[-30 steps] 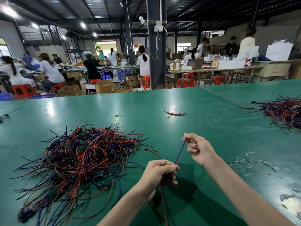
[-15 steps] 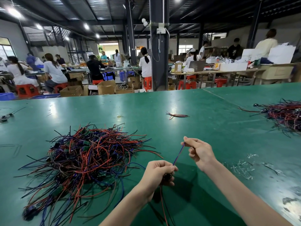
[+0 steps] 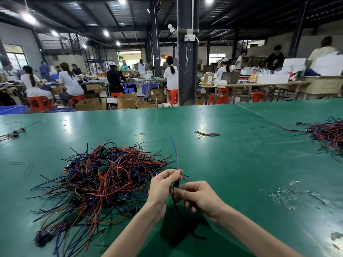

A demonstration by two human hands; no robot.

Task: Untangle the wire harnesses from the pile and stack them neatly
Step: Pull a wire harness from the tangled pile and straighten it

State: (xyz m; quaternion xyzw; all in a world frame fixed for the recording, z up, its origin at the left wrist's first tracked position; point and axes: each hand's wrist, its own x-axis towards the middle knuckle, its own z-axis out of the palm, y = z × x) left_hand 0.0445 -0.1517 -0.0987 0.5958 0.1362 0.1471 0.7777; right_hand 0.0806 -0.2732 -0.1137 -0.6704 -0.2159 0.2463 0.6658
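Nearest you, your left hand point(image 3: 163, 184) is curled around one harness point(image 3: 176, 183), pinching it so its blue and red wires stand up above your fingers while darker wires hang below. Your right hand point(image 3: 200, 197) sits just beside it. Its fingers are bent and, as far as the blur lets you judge, they are closed on the hanging wires just under the small dark connector. This one harness is held clear of the table point(image 3: 232, 164), just right of the pile point(image 3: 104, 179).

That pile, to your left, is large and thoroughly knotted: red, blue and black wires crossing every way, with small green boards caught among them. To your right, a few clear plastic scraps point(image 3: 282, 195) lie on the table.

Farther out, a small bundle point(image 3: 207, 134) of a few wires lies alone in the middle. At the far right edge is a heap point(image 3: 328, 134) of wires running roughly one way, which may be your sorted stack, though that is only a guess. A few loose wires point(image 3: 13, 133) lie at the far left.

Judging by this, you are early to midway: one harness is being freed and most of the pile is left to do.
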